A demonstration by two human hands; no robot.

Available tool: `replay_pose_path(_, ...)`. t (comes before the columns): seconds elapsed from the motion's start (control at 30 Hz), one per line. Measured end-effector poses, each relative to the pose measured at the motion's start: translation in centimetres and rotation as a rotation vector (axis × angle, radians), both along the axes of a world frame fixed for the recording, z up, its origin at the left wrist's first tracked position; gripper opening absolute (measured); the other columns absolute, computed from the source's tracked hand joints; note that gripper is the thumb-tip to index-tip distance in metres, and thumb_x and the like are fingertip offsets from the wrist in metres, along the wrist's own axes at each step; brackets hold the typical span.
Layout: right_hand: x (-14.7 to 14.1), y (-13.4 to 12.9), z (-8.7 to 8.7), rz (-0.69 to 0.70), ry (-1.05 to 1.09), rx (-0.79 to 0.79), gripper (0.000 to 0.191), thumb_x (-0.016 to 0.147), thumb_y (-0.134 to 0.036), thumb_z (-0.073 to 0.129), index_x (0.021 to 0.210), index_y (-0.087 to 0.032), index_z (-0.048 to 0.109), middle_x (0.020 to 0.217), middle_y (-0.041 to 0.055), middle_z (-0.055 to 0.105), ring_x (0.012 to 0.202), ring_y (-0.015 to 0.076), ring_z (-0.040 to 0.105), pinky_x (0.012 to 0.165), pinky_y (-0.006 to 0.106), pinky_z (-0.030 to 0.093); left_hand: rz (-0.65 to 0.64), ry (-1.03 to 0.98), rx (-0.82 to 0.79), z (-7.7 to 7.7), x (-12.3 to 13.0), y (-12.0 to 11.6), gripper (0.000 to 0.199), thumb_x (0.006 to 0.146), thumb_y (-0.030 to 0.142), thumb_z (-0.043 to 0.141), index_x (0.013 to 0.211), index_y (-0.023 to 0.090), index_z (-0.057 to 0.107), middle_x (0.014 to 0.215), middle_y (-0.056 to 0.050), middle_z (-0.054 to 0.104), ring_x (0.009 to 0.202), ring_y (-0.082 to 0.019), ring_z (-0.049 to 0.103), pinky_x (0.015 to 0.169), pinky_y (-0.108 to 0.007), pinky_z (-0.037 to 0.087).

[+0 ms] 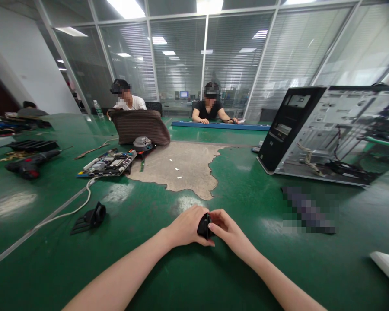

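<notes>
Just above the green table (168,276), near the middle of the view, my left hand (188,225) is wrapped round a small black part (203,226) from its left side. My right hand (224,228) touches the same part from the right, with thumb and fingers pinched at its edge. Some of the part is hidden by my fingers. To the left on the table lies a black plastic piece (90,218) with a round ring and a slotted base.
An open computer case (290,129) stands at right, a dark pixelated object (307,211) before it. Leftward are a circuit board (108,163), a drill (30,165) and a cable. A brown bag (139,125) stands farther back. Two people sit across the table.
</notes>
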State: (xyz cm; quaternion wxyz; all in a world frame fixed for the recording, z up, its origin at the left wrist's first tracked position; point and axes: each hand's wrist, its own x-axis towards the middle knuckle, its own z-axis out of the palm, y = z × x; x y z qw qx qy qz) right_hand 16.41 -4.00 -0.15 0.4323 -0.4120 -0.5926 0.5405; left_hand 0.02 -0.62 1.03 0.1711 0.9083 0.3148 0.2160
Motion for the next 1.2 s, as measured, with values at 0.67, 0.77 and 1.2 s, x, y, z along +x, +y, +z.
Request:
replay_pose_path(0.67, 0.3, -0.3, 0.0, 0.055, -0.011, 0.007, 0.02, 0.074, -0.031, 0.058, 0.088, -0.022, 0.047, 0.088, 0.0012, 0.056, 0.088, 0.016, 0.055, 0.08, 0.033, 0.044, 0.002, 0.017, 0.018, -0.6, -0.1, 0.3, 0.058, 0.055, 0.053, 0.067, 0.095, 0.017, 0.045, 0.088, -0.005, 0.052, 0.082, -0.022, 0.05, 0.072, -0.032, 0.041)
replay_pose_path(0.77, 0.4, -0.6, 0.4, 0.088, 0.017, 0.028, 0.024, 0.07, -0.025, 0.063, 0.087, -0.022, 0.045, 0.09, 0.0004, 0.055, 0.091, 0.0156, 0.055, 0.086, 0.034, 0.041, 0.001, 0.006, 0.033, -0.6, -0.1, 0.2, 0.059, 0.056, 0.051, 0.067, 0.097, 0.016, 0.043, 0.088, -0.005, 0.052, 0.082, -0.021, 0.049, 0.072, -0.032, 0.041)
replay_pose_path(1.2, -0.2, -0.2, -0.3, -0.012, -0.065, 0.025, 0.018, 0.077, -0.026, 0.054, 0.092, -0.02, 0.046, 0.09, 0.0025, 0.054, 0.086, 0.0161, 0.054, 0.079, 0.033, 0.044, -0.009, -0.001, 0.026, -0.5, -0.1, 0.3, 0.06, 0.056, 0.052, 0.066, 0.098, 0.016, 0.043, 0.09, -0.006, 0.053, 0.083, -0.022, 0.05, 0.073, -0.033, 0.042)
